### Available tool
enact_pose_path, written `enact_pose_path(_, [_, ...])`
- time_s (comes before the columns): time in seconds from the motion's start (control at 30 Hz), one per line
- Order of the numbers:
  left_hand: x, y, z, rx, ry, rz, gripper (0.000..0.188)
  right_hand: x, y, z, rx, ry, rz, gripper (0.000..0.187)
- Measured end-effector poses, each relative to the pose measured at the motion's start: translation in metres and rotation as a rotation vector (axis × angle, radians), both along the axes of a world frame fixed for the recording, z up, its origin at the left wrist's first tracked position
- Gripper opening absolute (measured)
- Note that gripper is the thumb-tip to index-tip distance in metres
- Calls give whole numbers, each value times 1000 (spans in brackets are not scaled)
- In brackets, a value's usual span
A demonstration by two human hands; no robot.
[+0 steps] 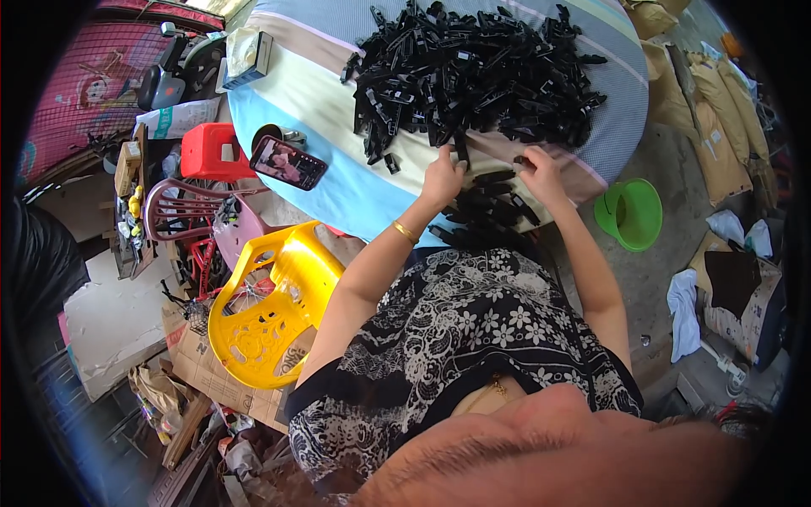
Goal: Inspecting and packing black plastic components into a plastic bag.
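Observation:
A large heap of small black plastic pieces (473, 72), long and narrow like clips, covers the far middle of the cloth-covered table (312, 42). At the heap's near edge, my left hand (443, 179) is closed with its fingertips against one black plastic piece (461, 150). To its right, my right hand (541, 176) pinches a small dark piece (519, 159) between thumb and fingers. Between my hands and my body lies a smaller group of black plastic pieces (486, 211), close to the table's near edge. One loose black piece (391, 163) sits left of my left hand.
A phone (289, 162) leans on a round metal container at the table's left, with a tissue box (249, 57) beyond. A yellow plastic chair (279, 304) and red stool (211, 150) stand left. A green bucket (629, 215) and brown sacks (718, 144) are on the right.

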State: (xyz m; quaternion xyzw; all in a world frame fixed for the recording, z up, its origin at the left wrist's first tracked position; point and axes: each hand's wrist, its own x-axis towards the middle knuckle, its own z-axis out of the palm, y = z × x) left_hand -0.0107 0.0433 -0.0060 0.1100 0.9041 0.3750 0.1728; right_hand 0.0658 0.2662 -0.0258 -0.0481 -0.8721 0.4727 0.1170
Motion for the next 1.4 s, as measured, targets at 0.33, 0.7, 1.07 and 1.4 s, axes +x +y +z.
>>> enact_pose_path(0.33, [-25, 12, -3, -109, 659, -471, 25, -1, 2, 18, 354, -18, -7, 23])
enact_pose_path(0.7, [-14, 19, -25, 184, 506, -257, 24, -16, -10, 37, 628, 50, 242, 17])
enact_pose_path(1.07, [-15, 20, -23, 216, 447, -373, 14, -26, -24, 22, 377, 172, 332, 8])
enact_pose_path(1.4, [-9, 14, 4, 110, 317, -313, 20, -43, -18, 40, 406, 85, 206, 23])
